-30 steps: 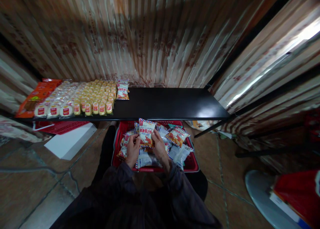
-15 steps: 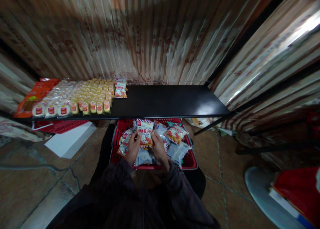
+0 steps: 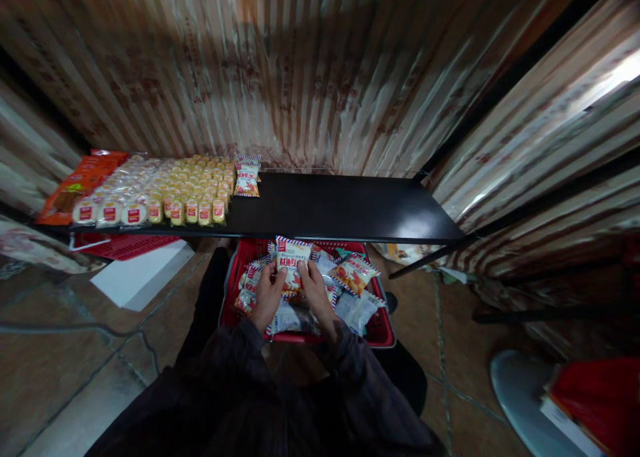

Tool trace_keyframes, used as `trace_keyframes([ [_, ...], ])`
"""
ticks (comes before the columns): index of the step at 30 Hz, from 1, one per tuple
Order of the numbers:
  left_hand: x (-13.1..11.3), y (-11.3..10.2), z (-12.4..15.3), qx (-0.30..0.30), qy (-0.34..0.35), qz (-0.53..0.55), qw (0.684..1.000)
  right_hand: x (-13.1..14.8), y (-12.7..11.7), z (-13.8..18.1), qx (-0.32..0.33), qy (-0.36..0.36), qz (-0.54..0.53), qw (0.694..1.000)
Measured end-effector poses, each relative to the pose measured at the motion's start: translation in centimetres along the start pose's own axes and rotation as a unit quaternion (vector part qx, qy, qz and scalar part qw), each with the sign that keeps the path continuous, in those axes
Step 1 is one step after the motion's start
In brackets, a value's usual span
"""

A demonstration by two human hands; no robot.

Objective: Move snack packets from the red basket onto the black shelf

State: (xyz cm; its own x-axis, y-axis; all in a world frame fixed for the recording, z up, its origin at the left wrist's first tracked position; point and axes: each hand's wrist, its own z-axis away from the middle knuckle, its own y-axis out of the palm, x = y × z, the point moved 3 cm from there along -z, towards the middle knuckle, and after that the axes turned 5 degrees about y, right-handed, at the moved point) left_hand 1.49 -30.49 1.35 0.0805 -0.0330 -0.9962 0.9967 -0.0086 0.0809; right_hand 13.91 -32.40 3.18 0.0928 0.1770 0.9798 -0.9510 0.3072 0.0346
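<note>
My left hand (image 3: pixel 267 298) and my right hand (image 3: pixel 314 292) both grip one snack packet (image 3: pixel 292 256), white with red and blue edging and red print, held upright over a red basket (image 3: pixel 382 327). The basket on the floor is full of several similar packets, one of them (image 3: pixel 354 274) lying to the right of my hands. Both hands' fingers are closed on the packet's lower half. Just beyond the basket runs a black shelf (image 3: pixel 340 207).
On the shelf's left part lie rows of small yellow and white wrapped cakes (image 3: pixel 165 194), orange packs (image 3: pixel 75 184) and two packets like mine (image 3: pixel 247 178). Under the shelf sit another red basket (image 3: pixel 120 247) and a white board (image 3: pixel 137 282). A white round base (image 3: pixel 525 404) stands at lower right.
My fingers have slid inward and higher on the packet, covering more of its front. The packet stays above the basket.
</note>
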Motion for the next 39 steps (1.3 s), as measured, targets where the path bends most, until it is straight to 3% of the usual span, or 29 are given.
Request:
trace_keyframes([
  [9,-1.4,1.0,1.1,0.023,-0.027,0.032,0.999,-1.0,-1.6,-1.3,0.038,-0.020,0.045,0.998],
  [12,-0.5,1.4,1.0,0.014,-0.031,-0.038,0.999,-2.2,-2.6,-1.3,0.040,-0.007,0.024,0.999],
  [16,0.5,1.7,0.4,-0.041,-0.056,-0.133,0.989,-3.2,-3.5,-2.0,0.036,0.014,0.042,0.998],
  [18,0.4,1.9,0.2,-0.052,-0.049,-0.128,0.989,-3.1,-3.5,-2.6,0.044,0.014,0.041,0.998],
  [24,0.5,2.5,-0.3,-0.016,-0.044,-0.051,0.998,-2.9,-3.1,-3.6,0.044,0.016,0.019,0.999],
  [31,2.6,1.5,-0.9,-0.043,-0.055,-0.118,0.991,-3.3,-2.9,-3.3,0.063,0.001,0.029,0.998],
  [39,1.2,1.5,-0.8,-0.045,-0.060,-0.143,0.987,-4.5,-2.9,-3.8,0.078,0.002,-0.013,0.997],
])
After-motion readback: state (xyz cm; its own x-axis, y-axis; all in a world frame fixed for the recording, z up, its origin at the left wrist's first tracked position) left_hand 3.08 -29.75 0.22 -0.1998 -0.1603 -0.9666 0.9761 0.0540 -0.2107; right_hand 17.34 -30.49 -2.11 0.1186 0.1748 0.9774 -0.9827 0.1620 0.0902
